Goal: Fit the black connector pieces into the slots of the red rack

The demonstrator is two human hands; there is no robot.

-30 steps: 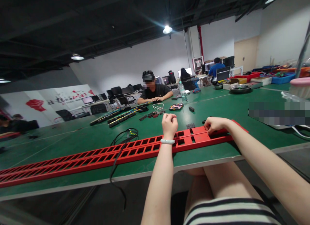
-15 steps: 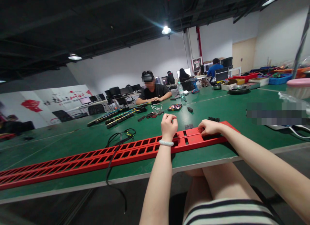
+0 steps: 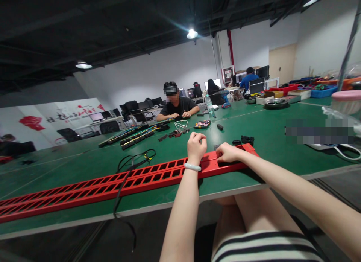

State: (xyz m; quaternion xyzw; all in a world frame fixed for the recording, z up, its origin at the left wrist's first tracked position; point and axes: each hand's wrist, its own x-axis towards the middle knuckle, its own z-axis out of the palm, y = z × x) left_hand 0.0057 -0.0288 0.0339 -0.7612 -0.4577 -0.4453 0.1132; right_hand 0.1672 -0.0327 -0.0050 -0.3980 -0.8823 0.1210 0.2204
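A long red slotted frame [image 3: 158, 177] lies along the front of the green table [image 3: 270, 130]. My left hand [image 3: 196, 144], with a pale bangle at the wrist, is over the frame's right part. Its fingers are curled in; whether anything is between them is hidden. To the right, my right hand [image 3: 229, 153] bends its closed fingers down onto the solid right end of the frame. The fingertips are partly hidden, so I cannot see what they grip there. A black cable [image 3: 124, 185] crosses the frame and hangs over the table edge.
Small black parts [image 3: 247, 140] lie behind the frame's right end. Farther back are black strips with wires [image 3: 141, 137], a white cable [image 3: 181, 125], a bottle [image 3: 209, 104] and a blue drill [image 3: 225, 99]. A co-worker [image 3: 177, 105] sits opposite. Trays [image 3: 323, 92] stand at the back right.
The red frame has slid left along the table, and the black cable across it has shifted left too. My right hand has moved left, closer to my left hand, which keeps nearly the same place.
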